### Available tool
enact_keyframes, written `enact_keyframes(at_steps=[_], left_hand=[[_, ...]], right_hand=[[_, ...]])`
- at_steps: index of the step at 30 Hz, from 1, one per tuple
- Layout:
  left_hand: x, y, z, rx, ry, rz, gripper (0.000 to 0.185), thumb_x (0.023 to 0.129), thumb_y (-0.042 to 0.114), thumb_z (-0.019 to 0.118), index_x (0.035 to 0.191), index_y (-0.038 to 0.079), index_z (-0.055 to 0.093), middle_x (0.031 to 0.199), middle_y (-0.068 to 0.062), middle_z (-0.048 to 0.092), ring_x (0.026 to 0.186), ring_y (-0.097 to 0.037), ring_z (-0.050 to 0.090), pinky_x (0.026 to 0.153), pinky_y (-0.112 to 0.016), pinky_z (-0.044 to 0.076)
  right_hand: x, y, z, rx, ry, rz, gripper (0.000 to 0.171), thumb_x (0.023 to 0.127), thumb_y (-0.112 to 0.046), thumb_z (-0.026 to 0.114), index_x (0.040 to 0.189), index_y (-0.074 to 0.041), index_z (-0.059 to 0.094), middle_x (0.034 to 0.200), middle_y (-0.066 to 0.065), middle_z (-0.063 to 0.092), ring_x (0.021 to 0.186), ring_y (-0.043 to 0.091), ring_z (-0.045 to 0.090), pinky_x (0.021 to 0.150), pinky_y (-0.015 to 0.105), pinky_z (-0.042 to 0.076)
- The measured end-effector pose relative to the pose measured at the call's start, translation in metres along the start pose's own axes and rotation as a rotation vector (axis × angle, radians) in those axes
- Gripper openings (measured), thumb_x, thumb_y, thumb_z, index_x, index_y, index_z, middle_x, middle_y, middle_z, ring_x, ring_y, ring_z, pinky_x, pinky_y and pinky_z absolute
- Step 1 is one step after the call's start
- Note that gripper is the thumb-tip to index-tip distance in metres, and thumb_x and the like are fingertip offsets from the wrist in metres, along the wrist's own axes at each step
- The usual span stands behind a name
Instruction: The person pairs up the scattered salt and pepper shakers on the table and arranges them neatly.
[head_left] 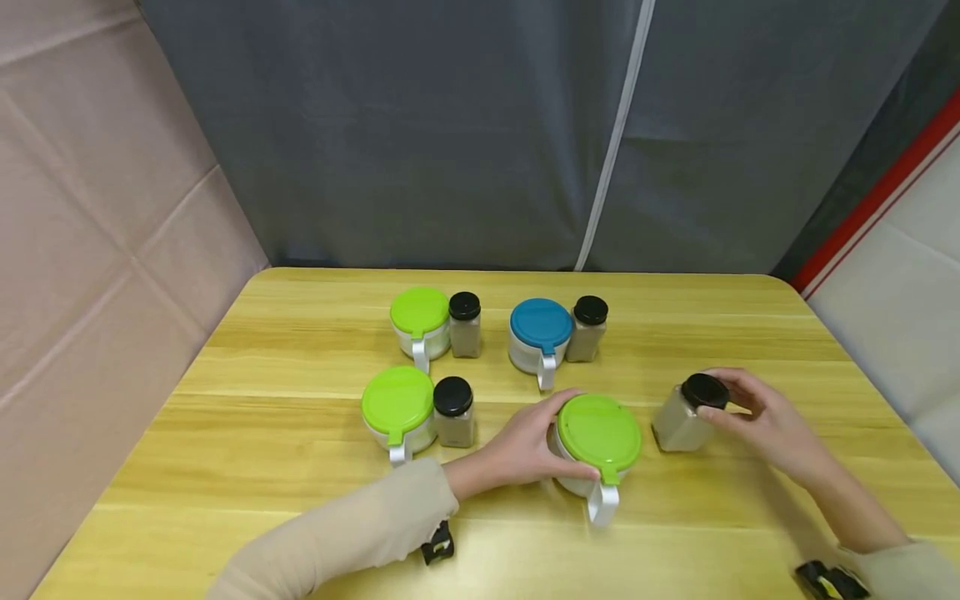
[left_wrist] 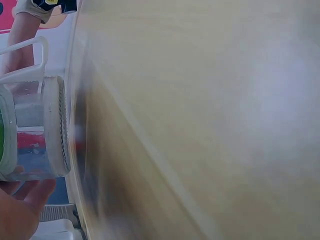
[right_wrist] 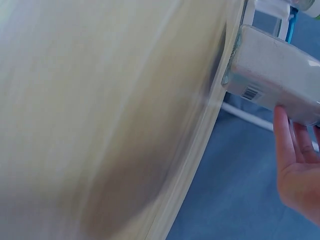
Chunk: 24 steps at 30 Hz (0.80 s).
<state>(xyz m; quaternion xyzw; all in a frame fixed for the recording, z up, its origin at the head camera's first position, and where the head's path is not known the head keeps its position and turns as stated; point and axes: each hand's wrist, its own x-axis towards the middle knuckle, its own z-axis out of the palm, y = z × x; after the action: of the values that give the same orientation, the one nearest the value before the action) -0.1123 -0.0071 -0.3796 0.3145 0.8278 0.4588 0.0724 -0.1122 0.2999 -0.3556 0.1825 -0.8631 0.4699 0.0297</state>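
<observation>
My left hand [head_left: 517, 450] grips a clear, white-handled seasoning jar with a green lid [head_left: 598, 433], thumb at the front and fingers round the far side. In the left wrist view the jar's see-through wall [left_wrist: 32, 145] shows above the fingers. To the right, my right hand [head_left: 776, 429] pinches a square spice bottle [head_left: 681, 423] near its black cap. That bottle leans slightly; pale contents and a barcode show in the right wrist view, on its side [right_wrist: 275, 70]. Whether either base touches the table cannot be told. A gap separates the two held containers.
On the wooden table [head_left: 262, 417], a green-lidded jar [head_left: 420, 312] and black-capped bottle [head_left: 465, 329] stand at the back left. Closer stand another green-lidded jar [head_left: 397, 404] and bottle [head_left: 454, 417]. A blue-lidded jar [head_left: 540, 325] and bottle [head_left: 587, 333] are behind my left hand.
</observation>
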Motion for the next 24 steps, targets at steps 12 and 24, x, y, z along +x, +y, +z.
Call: enact_keyframes(at_steps=[12, 24], left_hand=[[-0.016, -0.012, -0.012, 0.008, 0.035, -0.033, 0.088, 0.064, 0.041, 0.077, 0.134, 0.012, 0.032, 0.125, 0.001, 0.046, 0.109, -0.008, 0.044, 0.091, -0.029, 0.035], [-0.022, -0.018, -0.024, 0.000, 0.034, -0.003, 0.089, 0.064, 0.040, 0.077, 0.134, 0.010, 0.031, 0.124, 0.001, 0.046, 0.108, -0.008, 0.045, 0.091, -0.029, 0.036]], right_hand=[[0.002, -0.016, 0.027, -0.005, 0.003, 0.020, 0.037, 0.082, -0.005, 0.063, 0.115, -0.001, 0.047, 0.103, -0.002, 0.055, 0.092, 0.001, 0.052, 0.069, 0.017, 0.045], [0.004, -0.028, 0.046, 0.036, 0.002, -0.015, 0.039, 0.078, -0.004, 0.066, 0.113, -0.002, 0.049, 0.101, 0.006, 0.057, 0.090, 0.004, 0.055, 0.066, 0.022, 0.049]])
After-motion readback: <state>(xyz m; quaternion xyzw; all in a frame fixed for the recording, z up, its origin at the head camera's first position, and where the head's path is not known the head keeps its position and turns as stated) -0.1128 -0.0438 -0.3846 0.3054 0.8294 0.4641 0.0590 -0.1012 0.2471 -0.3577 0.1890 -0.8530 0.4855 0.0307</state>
